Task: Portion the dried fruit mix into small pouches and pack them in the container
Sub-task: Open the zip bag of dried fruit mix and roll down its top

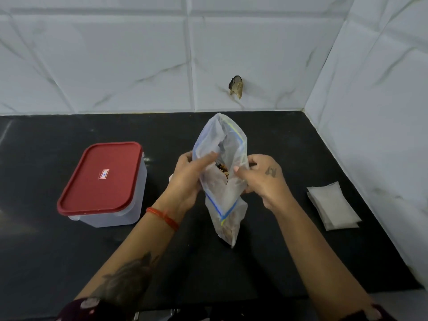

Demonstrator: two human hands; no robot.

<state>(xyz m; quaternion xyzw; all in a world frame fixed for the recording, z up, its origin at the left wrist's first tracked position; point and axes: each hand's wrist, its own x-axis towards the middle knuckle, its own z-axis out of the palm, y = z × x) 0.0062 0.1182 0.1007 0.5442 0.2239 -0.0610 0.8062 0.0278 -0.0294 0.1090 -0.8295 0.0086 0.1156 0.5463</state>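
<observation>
A large clear zip bag (223, 144) with a blue seal strip stands upright in the middle of the black counter (266, 262), its mouth spread wide. Brown dried fruit mix (222, 170) shows deep inside. My left hand (188, 174) grips the bag's left rim, fingers curled over the edge. My right hand (261, 179) pinches the right rim. A stack of small empty pouches (332, 206) lies flat at the right. The clear container (111, 205) stands at the left, its red lid (102, 178) closed.
White marbled tile walls rise behind and to the right of the counter, meeting in a corner. A chipped hole (236, 86) marks the back wall. The counter's front edge runs near my elbows.
</observation>
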